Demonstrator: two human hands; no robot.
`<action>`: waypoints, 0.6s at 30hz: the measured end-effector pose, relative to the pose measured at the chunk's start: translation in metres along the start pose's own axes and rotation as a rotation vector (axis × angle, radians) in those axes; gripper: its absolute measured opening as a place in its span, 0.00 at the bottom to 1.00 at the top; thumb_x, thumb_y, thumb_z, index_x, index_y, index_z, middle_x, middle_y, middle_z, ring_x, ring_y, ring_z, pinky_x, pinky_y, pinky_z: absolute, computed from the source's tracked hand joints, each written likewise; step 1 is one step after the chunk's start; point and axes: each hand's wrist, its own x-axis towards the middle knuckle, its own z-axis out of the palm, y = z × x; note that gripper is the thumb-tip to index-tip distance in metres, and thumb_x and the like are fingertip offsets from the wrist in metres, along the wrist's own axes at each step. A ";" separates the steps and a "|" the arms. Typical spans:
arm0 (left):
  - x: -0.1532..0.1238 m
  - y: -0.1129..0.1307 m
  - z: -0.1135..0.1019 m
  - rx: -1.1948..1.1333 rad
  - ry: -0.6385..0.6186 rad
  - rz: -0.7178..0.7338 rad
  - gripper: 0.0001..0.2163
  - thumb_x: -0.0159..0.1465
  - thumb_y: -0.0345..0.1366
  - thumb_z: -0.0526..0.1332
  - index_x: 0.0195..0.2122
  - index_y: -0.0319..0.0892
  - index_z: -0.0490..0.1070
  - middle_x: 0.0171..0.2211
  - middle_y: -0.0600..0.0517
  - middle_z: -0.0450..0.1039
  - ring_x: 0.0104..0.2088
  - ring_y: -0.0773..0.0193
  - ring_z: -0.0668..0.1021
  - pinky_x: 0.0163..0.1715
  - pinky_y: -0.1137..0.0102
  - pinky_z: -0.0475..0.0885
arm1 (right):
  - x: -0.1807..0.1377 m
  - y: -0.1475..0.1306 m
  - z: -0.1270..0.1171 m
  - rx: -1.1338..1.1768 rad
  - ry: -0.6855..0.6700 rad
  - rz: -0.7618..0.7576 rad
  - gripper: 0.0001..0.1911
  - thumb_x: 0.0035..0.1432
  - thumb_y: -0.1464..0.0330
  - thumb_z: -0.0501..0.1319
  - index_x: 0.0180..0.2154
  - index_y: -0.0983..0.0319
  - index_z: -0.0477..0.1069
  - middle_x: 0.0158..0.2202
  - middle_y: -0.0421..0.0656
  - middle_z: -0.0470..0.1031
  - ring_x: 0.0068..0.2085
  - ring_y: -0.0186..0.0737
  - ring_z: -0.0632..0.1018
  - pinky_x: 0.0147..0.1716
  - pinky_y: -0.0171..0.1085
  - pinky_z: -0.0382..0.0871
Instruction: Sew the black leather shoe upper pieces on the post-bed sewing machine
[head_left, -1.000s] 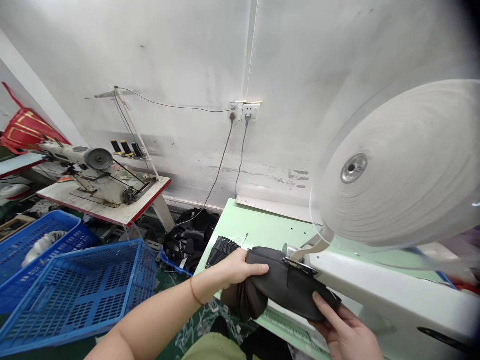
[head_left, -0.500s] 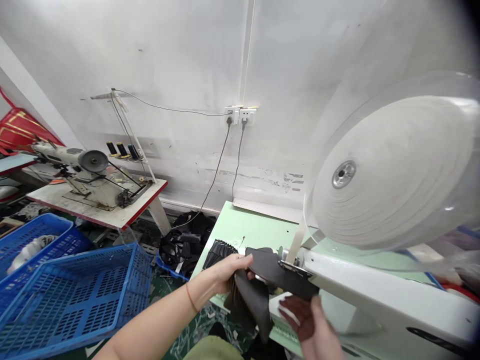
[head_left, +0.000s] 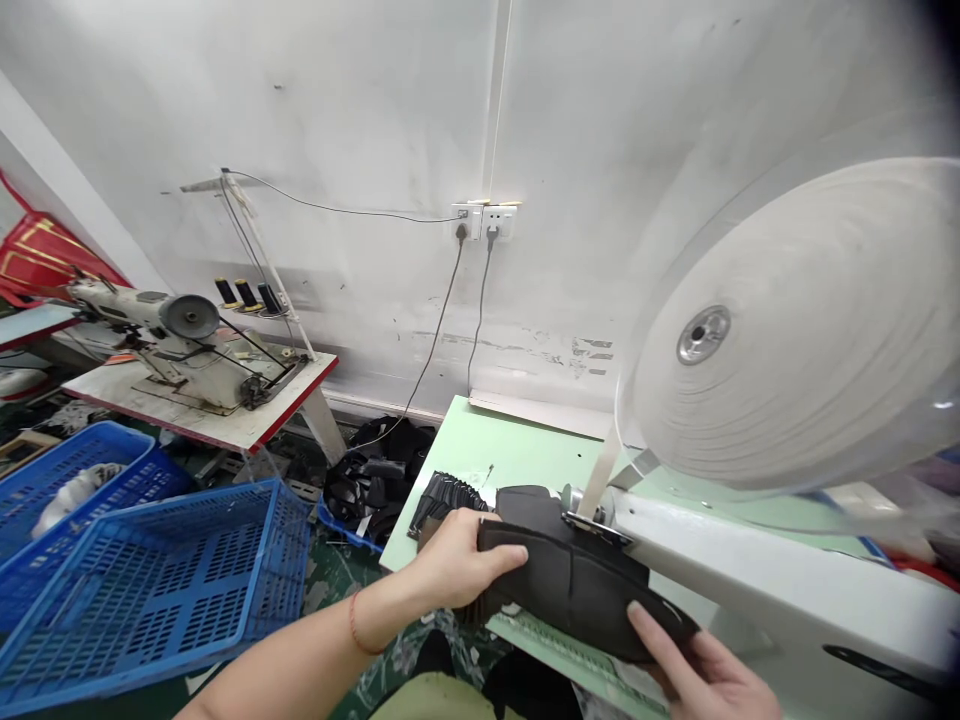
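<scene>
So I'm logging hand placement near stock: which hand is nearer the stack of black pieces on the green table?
Left. The left hand grips the dark piece's left end, just in front of the stack. The right hand holds the far end, well to the right.

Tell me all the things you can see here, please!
dark piece: 1, black, under the machine arm, held at both ends
tape roll: 1, white, big, on the right above the machine
machine: 1, white, on the green table
table: 1, pale green, in front
black stack: 1, on the table's left edge
crates: 2, blue, on the floor at left
old sewing machine: 1, cream, on the white table at left
thread cones: 3, dark, behind it
sockets: 2, white, on the wall, with cords
left hand: grips the piece's left end
right hand: fingers on its right end
</scene>
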 end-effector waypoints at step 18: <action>0.054 -0.030 0.005 -0.677 -0.166 -0.252 0.20 0.47 0.47 0.71 0.30 0.34 0.71 0.25 0.50 0.71 0.24 0.69 0.71 0.28 0.71 0.67 | 0.028 0.010 0.034 0.449 0.030 0.075 0.21 0.29 0.64 0.77 0.30 0.61 0.75 0.27 0.37 0.78 0.24 0.35 0.76 0.25 0.34 0.75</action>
